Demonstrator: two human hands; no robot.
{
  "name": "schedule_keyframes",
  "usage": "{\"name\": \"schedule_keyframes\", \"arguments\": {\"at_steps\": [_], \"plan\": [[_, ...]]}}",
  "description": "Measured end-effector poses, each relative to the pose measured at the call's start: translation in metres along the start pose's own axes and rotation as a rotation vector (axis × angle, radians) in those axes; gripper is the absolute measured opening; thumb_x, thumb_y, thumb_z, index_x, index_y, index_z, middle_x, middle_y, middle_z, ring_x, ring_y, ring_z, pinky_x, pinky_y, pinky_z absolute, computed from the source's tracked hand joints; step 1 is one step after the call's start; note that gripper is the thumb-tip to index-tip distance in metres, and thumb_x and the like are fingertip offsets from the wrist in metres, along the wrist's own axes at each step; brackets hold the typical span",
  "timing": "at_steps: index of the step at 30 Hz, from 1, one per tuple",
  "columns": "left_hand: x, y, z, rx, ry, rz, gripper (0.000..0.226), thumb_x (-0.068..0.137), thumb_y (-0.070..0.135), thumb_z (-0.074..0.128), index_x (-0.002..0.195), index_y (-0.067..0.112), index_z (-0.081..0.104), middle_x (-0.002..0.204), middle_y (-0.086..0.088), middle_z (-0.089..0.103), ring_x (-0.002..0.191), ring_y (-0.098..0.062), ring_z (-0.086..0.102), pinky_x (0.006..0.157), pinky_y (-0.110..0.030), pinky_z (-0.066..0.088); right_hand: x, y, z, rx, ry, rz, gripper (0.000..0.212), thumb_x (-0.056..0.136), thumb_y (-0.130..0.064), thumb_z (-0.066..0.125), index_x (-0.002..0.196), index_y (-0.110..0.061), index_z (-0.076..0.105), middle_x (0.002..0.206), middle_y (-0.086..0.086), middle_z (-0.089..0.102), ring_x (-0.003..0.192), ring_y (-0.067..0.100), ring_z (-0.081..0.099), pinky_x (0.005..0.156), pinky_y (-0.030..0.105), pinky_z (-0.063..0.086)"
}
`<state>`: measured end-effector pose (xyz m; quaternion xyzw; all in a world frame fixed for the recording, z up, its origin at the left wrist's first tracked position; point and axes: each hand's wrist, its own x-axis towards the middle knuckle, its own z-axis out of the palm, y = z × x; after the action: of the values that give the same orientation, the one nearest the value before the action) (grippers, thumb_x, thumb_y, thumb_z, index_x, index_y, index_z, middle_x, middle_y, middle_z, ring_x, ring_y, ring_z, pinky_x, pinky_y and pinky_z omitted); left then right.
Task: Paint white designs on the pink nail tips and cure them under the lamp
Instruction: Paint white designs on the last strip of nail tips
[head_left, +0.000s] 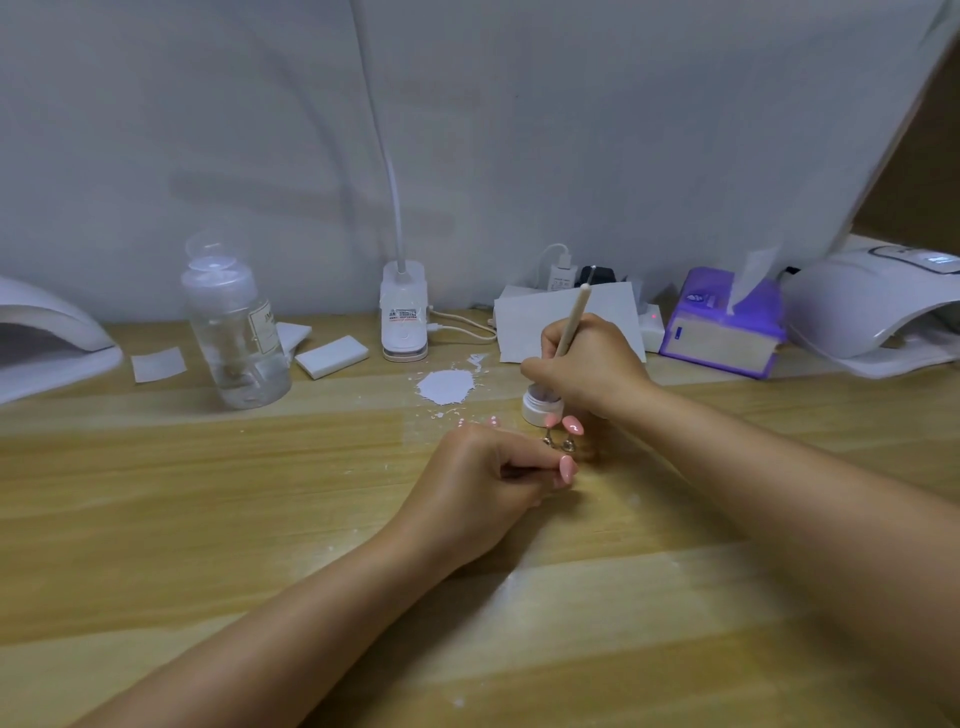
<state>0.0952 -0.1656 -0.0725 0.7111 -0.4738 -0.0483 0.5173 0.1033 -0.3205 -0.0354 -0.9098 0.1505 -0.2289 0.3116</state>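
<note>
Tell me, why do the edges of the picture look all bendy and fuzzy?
Head view: the wide-angle lens bends things near the borders, so the white dome-shaped curing lamp at the right edge looks stretched and smeared; the whole picture is a bit soft, so the label on the clear plastic bottle cannot be read; the light is even, leaving only faint shadows under both forearms on the pale wooden table.

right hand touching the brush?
Touching. Head view: the right hand is closed around the brush, whose handle sticks up out of the grip.
</note>
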Motion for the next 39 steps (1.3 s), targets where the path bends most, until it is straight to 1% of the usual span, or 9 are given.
{"name": "schedule_keyframes", "arguments": {"at_steps": [4, 7, 13, 17, 21, 25, 29, 33, 39], "plan": [[-0.001, 0.0, 0.0, -0.023, 0.005, -0.016, 0.01, 0.078, 0.002, 0.069, 0.086, 0.005, 0.074, 0.058, 0.018, 0.062, 0.06, 0.018, 0.051, 0.064, -0.005, 0.037, -0.009, -0.007, -0.01, 0.252, 0.182, 0.016, 0.036, 0.077, -0.015, 0.062, 0.048, -0.016, 0.042, 0.044, -0.006, 0.048, 0.06, 0.02, 0.056, 0.061, 0.03, 0.043], [-0.001, 0.001, 0.0, -0.034, 0.007, -0.03, 0.012, 0.077, 0.0, 0.069, 0.087, 0.005, 0.074, 0.07, 0.017, 0.064, 0.062, 0.018, 0.052, 0.065, -0.005, 0.039, -0.032, -0.01, -0.02, 0.511, 0.285, -0.012, 0.035, 0.085, -0.022, 0.062, 0.057, -0.008, 0.047, 0.042, -0.003, 0.048, 0.046, 0.007, 0.052, 0.051, 0.021, 0.043], [0.0, 0.001, 0.0, -0.024, 0.019, -0.043, 0.011, 0.077, 0.0, 0.069, 0.085, 0.005, 0.075, 0.078, 0.006, 0.071, 0.064, 0.014, 0.054, 0.066, -0.008, 0.044, -0.09, -0.012, -0.016, 0.842, 0.285, -0.025, 0.033, 0.075, -0.029, 0.068, 0.055, -0.01, 0.05, 0.042, -0.002, 0.055, 0.039, 0.0, 0.051, 0.044, 0.011, 0.04], [-0.001, 0.001, -0.001, 0.003, 0.017, -0.033, 0.012, 0.078, 0.0, 0.068, 0.087, 0.006, 0.075, 0.076, 0.012, 0.071, 0.064, 0.018, 0.054, 0.069, -0.004, 0.039, -0.096, -0.009, -0.011, 0.841, 0.204, -0.007, 0.038, 0.068, -0.027, 0.074, 0.05, -0.017, 0.042, 0.046, 0.012, 0.057, 0.053, 0.019, 0.062, 0.053, 0.024, 0.049], [0.0, 0.004, -0.001, 0.009, 0.022, -0.031, 0.019, 0.078, -0.001, 0.068, 0.09, 0.011, 0.074, 0.079, 0.014, 0.072, 0.062, 0.018, 0.052, 0.071, -0.002, 0.037, -0.094, -0.008, -0.008, 0.872, 0.178, -0.019, 0.046, 0.077, -0.003, 0.068, 0.049, -0.016, 0.035, 0.043, 0.016, 0.046, 0.043, 0.01, 0.059, 0.048, 0.02, 0.047], [-0.001, 0.005, -0.001, 0.008, 0.02, -0.035, 0.021, 0.077, -0.003, 0.068, 0.091, 0.011, 0.073, 0.079, 0.012, 0.069, 0.064, 0.02, 0.052, 0.075, 0.0, 0.035, -0.093, -0.005, -0.007, 0.849, 0.2, -0.028, 0.046, 0.078, 0.009, 0.059, 0.049, -0.013, 0.03, 0.033, -0.012, 0.03, 0.031, 0.001, 0.048, 0.04, 0.013, 0.042], [-0.002, 0.005, -0.001, 0.007, 0.004, -0.036, 0.02, 0.076, -0.003, 0.068, 0.092, 0.009, 0.073, 0.081, 0.017, 0.07, 0.062, 0.021, 0.05, 0.073, -0.001, 0.036, -0.091, -0.003, -0.005, 0.912, 0.145, -0.02, 0.047, 0.077, 0.007, 0.06, 0.047, -0.015, 0.031, 0.035, -0.011, 0.031, 0.036, 0.013, 0.055, 0.045, 0.022, 0.046], [-0.003, 0.005, -0.001, 0.019, 0.008, -0.014, 0.019, 0.076, -0.004, 0.068, 0.091, 0.007, 0.073, 0.084, 0.001, 0.074, 0.063, 0.022, 0.05, 0.073, 0.002, 0.034, -0.09, -0.002, -0.004, 0.916, 0.137, -0.009, 0.045, 0.076, 0.008, 0.059, 0.048, -0.014, 0.031, 0.033, -0.01, 0.033, 0.034, 0.012, 0.054, 0.043, 0.02, 0.046], [-0.002, 0.003, -0.001, 0.053, 0.005, -0.003, 0.018, 0.077, -0.003, 0.068, 0.091, 0.009, 0.073, 0.086, 0.002, 0.073, 0.065, 0.023, 0.05, 0.076, 0.005, 0.031, -0.09, -0.001, -0.004, 0.892, 0.139, -0.004, 0.044, 0.075, 0.007, 0.059, 0.048, -0.014, 0.03, 0.033, -0.01, 0.033, 0.034, 0.01, 0.054, 0.044, 0.02, 0.046]]}}
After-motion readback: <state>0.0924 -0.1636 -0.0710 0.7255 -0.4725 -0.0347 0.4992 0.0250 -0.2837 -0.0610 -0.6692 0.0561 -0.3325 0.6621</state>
